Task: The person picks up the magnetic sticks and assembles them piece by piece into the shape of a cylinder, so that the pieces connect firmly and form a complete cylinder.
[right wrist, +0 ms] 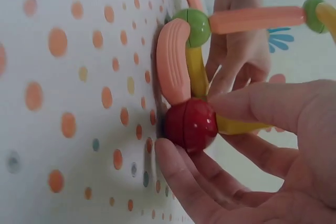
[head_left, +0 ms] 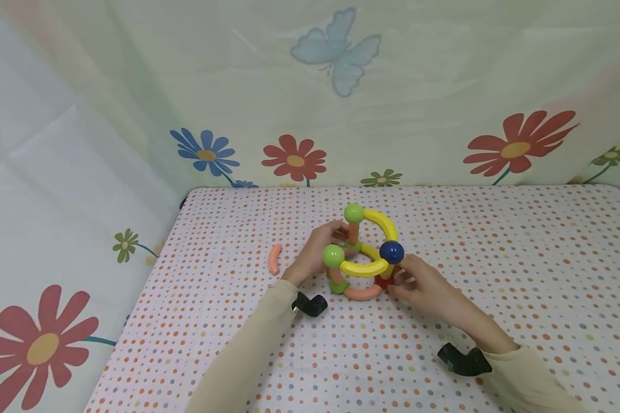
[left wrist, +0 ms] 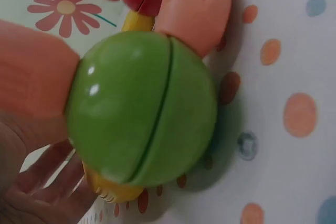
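Note:
A toy frame of magnetic balls and rods stands on the table between both hands. Its upper level has a front green ball, a back green ball and a blue ball, joined by yellow curved rods. Beneath the blue ball, my right hand pinches the lower red ball between thumb and fingers. My left hand curves its fingers round the back orange post; in the left wrist view a lower green ball hides its fingertips. An orange curved rod runs along the frame's bottom front.
A loose orange curved rod lies on the table, left of my left hand. The table wears a dotted cloth. Its back edge meets a hanging curtain printed with flowers and a butterfly.

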`<state>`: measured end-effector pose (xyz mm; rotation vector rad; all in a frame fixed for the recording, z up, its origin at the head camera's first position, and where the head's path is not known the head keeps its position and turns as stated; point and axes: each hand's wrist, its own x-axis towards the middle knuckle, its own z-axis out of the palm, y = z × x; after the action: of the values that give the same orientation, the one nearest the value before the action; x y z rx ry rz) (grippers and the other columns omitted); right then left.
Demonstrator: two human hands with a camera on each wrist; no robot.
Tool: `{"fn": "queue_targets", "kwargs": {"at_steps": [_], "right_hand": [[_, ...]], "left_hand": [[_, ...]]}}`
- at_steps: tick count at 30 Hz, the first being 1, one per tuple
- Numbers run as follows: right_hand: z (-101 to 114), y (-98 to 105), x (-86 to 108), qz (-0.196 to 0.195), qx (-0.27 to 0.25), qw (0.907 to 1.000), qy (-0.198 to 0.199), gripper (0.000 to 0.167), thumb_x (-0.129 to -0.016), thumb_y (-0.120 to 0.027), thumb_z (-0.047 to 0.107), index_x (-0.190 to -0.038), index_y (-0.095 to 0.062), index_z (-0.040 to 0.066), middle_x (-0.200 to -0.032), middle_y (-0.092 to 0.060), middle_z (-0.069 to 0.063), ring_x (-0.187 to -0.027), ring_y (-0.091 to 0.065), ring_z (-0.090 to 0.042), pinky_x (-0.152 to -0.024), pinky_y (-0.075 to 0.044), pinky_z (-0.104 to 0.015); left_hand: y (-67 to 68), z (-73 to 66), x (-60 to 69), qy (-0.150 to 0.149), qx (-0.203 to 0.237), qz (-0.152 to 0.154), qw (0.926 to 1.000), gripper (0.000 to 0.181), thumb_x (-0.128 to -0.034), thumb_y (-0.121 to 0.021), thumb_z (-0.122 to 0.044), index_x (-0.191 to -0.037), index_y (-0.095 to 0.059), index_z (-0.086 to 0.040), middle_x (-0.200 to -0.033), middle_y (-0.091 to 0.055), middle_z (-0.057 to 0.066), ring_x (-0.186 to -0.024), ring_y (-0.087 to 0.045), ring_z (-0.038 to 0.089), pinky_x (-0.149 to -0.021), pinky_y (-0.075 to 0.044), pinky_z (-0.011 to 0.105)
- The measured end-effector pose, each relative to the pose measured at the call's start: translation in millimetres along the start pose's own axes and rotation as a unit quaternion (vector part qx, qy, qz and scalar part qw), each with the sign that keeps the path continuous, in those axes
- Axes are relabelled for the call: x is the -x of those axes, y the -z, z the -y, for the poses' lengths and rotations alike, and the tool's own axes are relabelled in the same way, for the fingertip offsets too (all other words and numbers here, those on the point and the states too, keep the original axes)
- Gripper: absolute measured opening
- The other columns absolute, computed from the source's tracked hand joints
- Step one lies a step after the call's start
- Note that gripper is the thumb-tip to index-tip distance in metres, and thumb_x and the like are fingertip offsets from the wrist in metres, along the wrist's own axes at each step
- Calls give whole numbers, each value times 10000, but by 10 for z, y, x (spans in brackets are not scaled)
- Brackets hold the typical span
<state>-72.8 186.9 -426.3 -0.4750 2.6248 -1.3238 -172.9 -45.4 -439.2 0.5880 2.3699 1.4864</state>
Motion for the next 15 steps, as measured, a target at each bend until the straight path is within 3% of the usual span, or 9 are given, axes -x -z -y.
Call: {"fn": "queue_targets", "kwargs": {"at_steps": [4,8,12,15], "right_hand": [[19,-2,46,139,-4,9999,-93,383,-888,-738,-68,-1250,-611,-81,-1073,-621,-174,-951,-666,-274,-798,-620,-463],[36,99,59,102,130,9998,-126,306,-943,-682,-54,-1237,-606,-83,-1149,-639,-213,-992,-674,-304,-823,-611,-476],[106,326,11,-309,325,9990,-1,304,-991,-663,-23,-1282,-592,-75,-1228,-634,-247,-1047,-659,-369,-866,-583,-537],[209,514,-71,-770,499,9956,191,301,-1008,-664,8,-1295,-594,-51,-1255,-635,-247,-1067,-649,-394,-874,-563,-487]], "left_hand": [[16,-1,5,-15,140,177,9997,356,-918,-798,-26,-1243,-659,8,-1237,-702,135,-1161,-688,263,-998,-539,291],[39,30,15,-35,-94,166,9998,353,-923,-802,-61,-1243,-665,-1,-1246,-694,127,-1175,-678,265,-1009,-530,297],[97,42,62,19,-442,86,9990,383,-925,-803,-77,-1278,-664,-27,-1309,-655,117,-1207,-659,263,-1016,-526,307],[166,20,127,180,-566,-114,9982,402,-923,-756,10,-1310,-664,-41,-1346,-612,120,-1216,-642,270,-983,-546,335]]}}
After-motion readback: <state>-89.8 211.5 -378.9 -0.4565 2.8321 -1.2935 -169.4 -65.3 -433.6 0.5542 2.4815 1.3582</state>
